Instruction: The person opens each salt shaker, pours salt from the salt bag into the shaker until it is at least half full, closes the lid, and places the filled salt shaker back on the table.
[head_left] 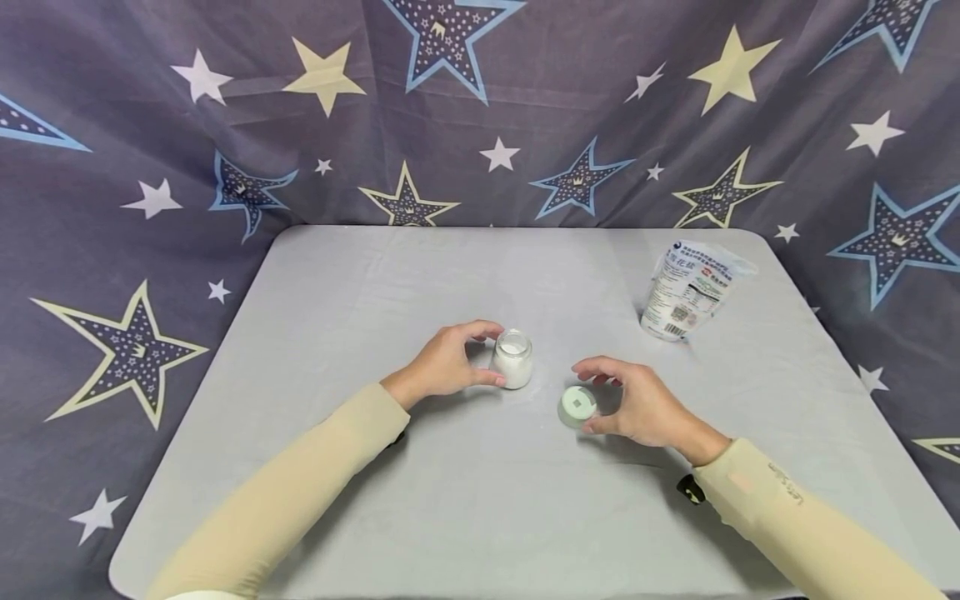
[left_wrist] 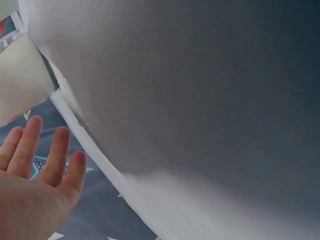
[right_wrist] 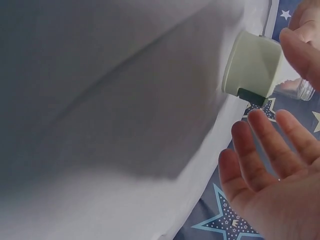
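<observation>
A small glass jar (head_left: pixel 513 367) of white grains stands uncapped near the table's middle. My left hand (head_left: pixel 448 360) curves loosely about its left side, thumb and fingertips beside the glass; contact is hard to judge. Four fairly straight fingers of that hand (left_wrist: pixel 37 185) show in the left wrist view. To the jar's right sits a pale green lid (head_left: pixel 576 407), round, with a small square at its centre. Around the lid's right side hovers my right hand (head_left: pixel 647 404), thumb close to it and fingers spread. In the right wrist view the lid (right_wrist: pixel 252 62) shows a dark green tab.
A printed plastic bag (head_left: pixel 690 292) with Chinese lettering, which reads as salt, stands at the table's back right. The table (head_left: pixel 375 283) has a pale grey cover and rounded corners. A dark star-patterned cloth (head_left: pixel 322 150) hangs behind and beside it.
</observation>
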